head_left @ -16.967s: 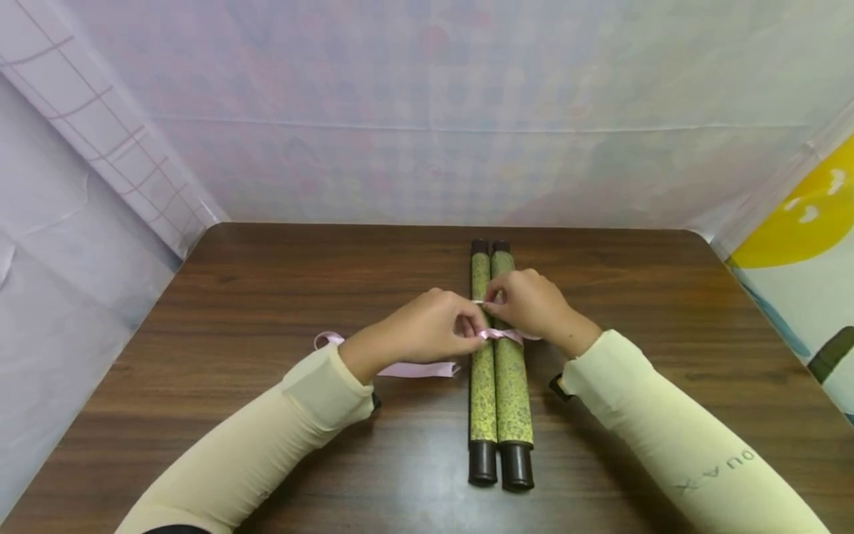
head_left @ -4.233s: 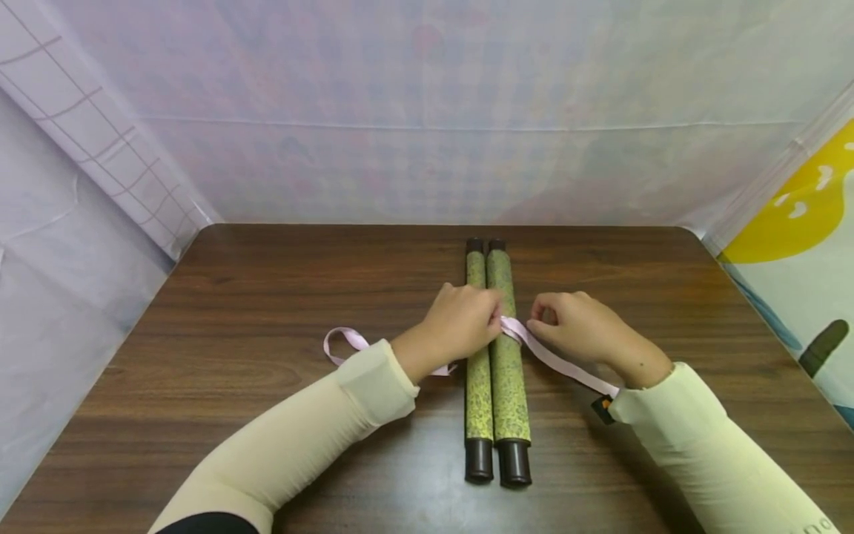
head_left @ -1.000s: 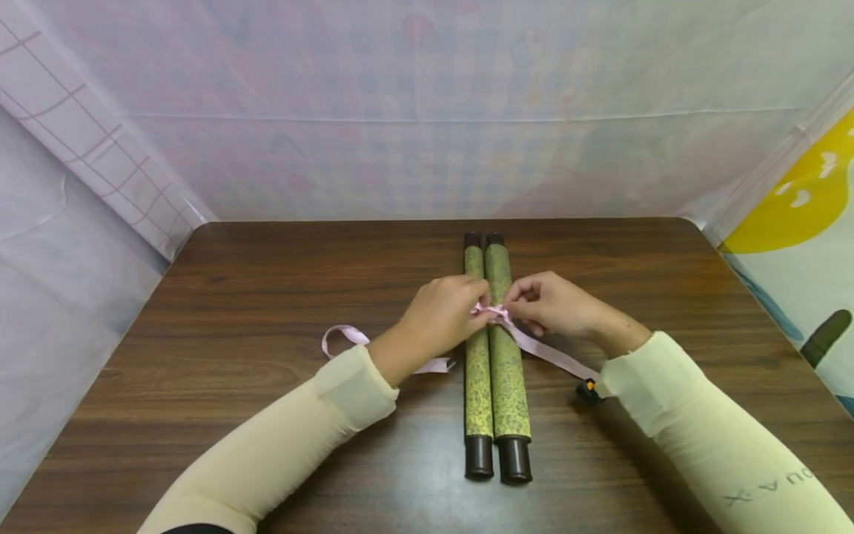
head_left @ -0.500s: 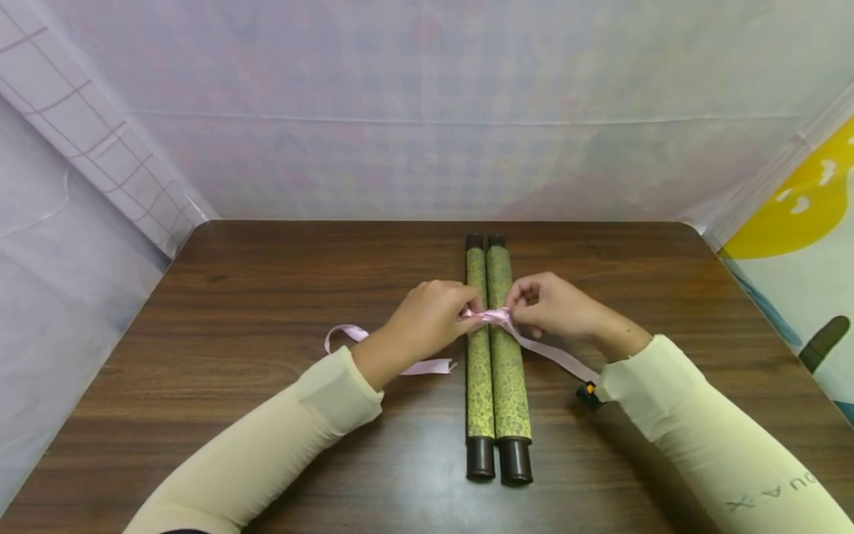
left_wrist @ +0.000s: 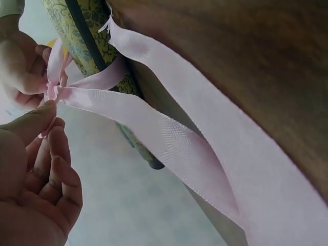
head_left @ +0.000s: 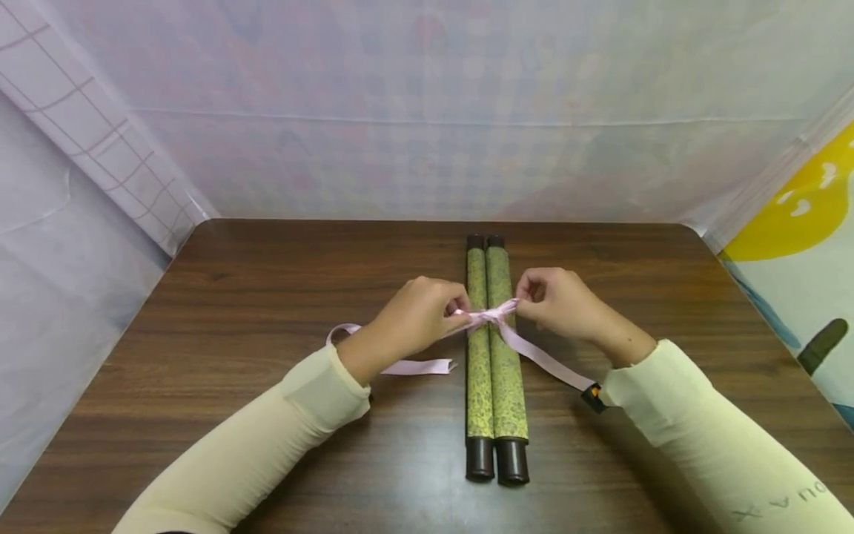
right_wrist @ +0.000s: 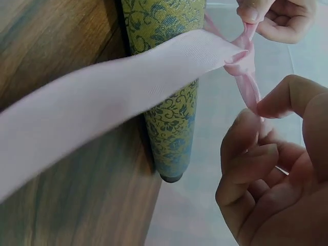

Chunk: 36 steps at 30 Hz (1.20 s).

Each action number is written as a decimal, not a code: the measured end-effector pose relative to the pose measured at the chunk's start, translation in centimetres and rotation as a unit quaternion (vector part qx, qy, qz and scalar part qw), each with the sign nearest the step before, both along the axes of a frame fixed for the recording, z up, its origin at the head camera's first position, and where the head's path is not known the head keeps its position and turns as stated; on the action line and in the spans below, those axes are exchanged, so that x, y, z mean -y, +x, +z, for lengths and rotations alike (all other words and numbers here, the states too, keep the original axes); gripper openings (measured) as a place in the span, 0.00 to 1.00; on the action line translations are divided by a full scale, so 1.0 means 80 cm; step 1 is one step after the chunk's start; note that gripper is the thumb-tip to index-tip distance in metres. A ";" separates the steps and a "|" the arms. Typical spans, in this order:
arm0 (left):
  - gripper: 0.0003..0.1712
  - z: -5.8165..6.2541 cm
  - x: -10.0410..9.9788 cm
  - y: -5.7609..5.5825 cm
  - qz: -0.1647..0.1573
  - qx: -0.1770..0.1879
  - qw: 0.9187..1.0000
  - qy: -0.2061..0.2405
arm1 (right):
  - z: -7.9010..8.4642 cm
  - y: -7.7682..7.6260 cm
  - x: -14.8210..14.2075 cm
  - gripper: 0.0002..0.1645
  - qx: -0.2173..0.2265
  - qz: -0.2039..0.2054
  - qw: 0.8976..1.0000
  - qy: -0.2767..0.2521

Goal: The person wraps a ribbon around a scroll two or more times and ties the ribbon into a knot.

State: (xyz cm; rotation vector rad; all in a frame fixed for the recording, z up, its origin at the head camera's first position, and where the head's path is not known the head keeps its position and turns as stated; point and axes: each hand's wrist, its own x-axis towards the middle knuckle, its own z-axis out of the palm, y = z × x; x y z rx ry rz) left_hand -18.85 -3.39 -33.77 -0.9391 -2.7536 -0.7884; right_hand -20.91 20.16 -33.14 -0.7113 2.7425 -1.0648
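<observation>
Two scroll rolls (head_left: 479, 386) in yellow-green floral cloth with dark end knobs lie side by side on the table. A pink ribbon (head_left: 548, 362) crosses them, with a knot (head_left: 494, 315) over their middle. On the left, my left hand (head_left: 420, 315) pinches one ribbon loop between thumb and forefinger. My right hand (head_left: 567, 308) pinches the other loop just right of the rolls. Both loops stretch taut from the knot in the right wrist view, where the right fingertips (right_wrist: 251, 115) grip the ribbon. Loose ribbon tails (left_wrist: 154, 128) hang from the knot and trail on either side.
The brown wooden table (head_left: 267, 274) reaches back to a pale patterned curtain (head_left: 414, 111). One ribbon tail (head_left: 420, 366) ends left of the rolls; another runs to a small black wrist device (head_left: 592, 397) at the right cuff.
Since half a second ago, my hands have drawn apart, left hand leftward and right hand slightly rightward. The ribbon loops have lengthened and the knot looks narrower. The rolls have stayed in place.
</observation>
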 end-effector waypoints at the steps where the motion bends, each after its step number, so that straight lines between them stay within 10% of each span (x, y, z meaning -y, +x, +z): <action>1: 0.04 0.000 0.001 0.000 0.000 0.003 1.000 0.001 | 0.000 0.001 0.000 0.02 -0.004 -0.002 1.000 0.007; 15: 0.06 -0.001 0.012 0.000 0.009 0.065 0.998 0.001 | 0.000 0.008 -0.013 0.08 -0.121 -0.031 0.986 0.110; 36: 0.08 -0.006 0.014 -0.010 0.023 0.081 0.996 -0.034 | -0.003 0.018 -0.038 0.06 -0.129 -0.036 0.952 0.275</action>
